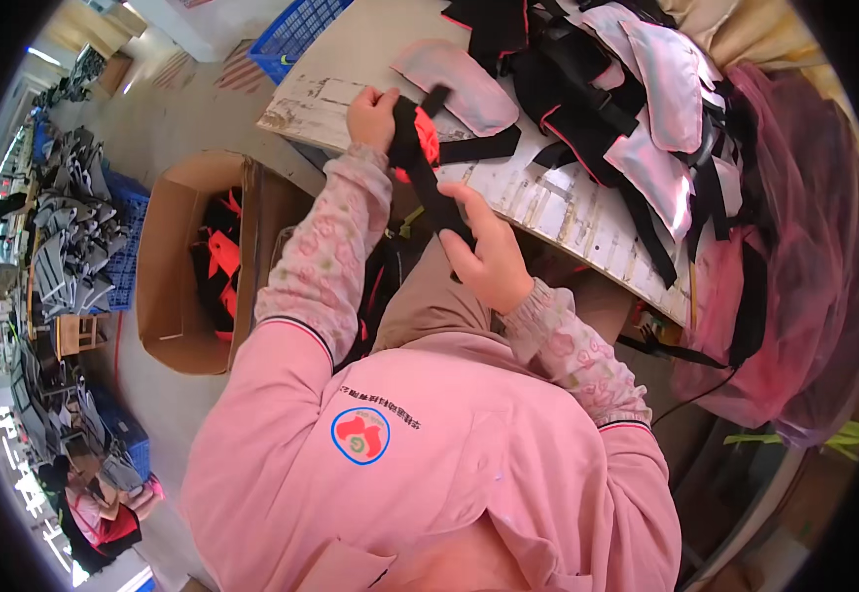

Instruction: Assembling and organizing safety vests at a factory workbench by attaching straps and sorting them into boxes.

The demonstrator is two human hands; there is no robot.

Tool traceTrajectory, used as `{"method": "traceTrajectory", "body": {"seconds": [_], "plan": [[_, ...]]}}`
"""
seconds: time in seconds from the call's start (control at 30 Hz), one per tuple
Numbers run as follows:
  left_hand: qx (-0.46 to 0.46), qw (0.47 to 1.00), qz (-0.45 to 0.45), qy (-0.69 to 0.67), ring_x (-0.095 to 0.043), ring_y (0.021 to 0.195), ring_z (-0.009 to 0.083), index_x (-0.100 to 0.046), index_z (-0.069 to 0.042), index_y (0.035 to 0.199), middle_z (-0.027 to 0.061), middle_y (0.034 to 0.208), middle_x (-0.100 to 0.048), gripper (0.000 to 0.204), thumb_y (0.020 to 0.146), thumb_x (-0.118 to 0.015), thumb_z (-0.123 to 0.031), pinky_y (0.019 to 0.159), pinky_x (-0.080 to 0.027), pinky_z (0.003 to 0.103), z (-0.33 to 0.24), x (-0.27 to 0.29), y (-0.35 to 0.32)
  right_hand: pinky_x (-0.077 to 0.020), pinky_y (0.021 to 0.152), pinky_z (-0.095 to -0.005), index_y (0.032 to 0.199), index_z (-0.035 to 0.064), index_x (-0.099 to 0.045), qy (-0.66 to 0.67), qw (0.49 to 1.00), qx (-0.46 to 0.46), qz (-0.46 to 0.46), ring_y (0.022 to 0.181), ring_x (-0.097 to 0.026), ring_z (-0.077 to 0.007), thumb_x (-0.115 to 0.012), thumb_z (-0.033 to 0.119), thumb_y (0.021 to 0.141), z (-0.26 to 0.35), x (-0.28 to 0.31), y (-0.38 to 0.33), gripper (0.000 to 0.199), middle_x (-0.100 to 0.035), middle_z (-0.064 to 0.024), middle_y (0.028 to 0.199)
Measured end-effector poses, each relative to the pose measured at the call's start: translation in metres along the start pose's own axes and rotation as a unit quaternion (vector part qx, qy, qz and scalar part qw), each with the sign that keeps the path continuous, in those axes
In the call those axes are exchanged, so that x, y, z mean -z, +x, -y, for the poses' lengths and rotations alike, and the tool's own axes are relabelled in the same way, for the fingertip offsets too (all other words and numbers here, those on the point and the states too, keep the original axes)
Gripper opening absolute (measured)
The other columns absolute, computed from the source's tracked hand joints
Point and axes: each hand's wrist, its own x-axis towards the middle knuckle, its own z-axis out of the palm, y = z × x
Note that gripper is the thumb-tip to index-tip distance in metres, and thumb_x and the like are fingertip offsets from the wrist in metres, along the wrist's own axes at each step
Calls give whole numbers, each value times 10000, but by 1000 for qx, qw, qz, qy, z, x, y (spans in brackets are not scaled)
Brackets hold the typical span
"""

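Over the near-left edge of a worn white table [568,222], my left hand [372,118] is closed on the upper end of a black fabric piece [404,138] with bright red-orange fabric on it. A wide black strap [431,197] runs down from that piece. Lower and to the right, my right hand [489,252] pinches the strap between thumb and fingers. Just beyond lies a pale, shiny, curved pad [459,87], with another black strap [484,145] in front of it. The underside of the held piece is hidden.
On the table's right side is a heap of black fabric pieces [568,113] and pale pads [664,84]. Pink mesh [794,257] hangs at the right. A cardboard box [168,306] with black-and-red pieces stands left; a blue crate [296,37] is behind. Another person [104,513] is far left.
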Motion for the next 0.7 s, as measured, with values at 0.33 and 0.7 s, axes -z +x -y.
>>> {"method": "traceTrajectory", "body": {"seconds": [0.33,0.7], "plan": [[-24,971,-108,213,-570,651,303,-577,16,725,189,686,-591,396,820,-601,-368,620,-425,405,122,193,26,-434,535,-370,1165,75,-488,55,986,27,153,563,-567,-273,-601,118,800,8,-14,-8,385,-587,-146,744],[335,772,198,502,-563,1051,356,-536,-13,1148,222,1107,-588,599,694,-732,-350,877,-451,417,317,320,-215,-470,783,-418,1151,80,-499,-390,889,96,-219,925,-579,-328,-630,163,761,-125,9,160,419,-578,-170,983]]}}
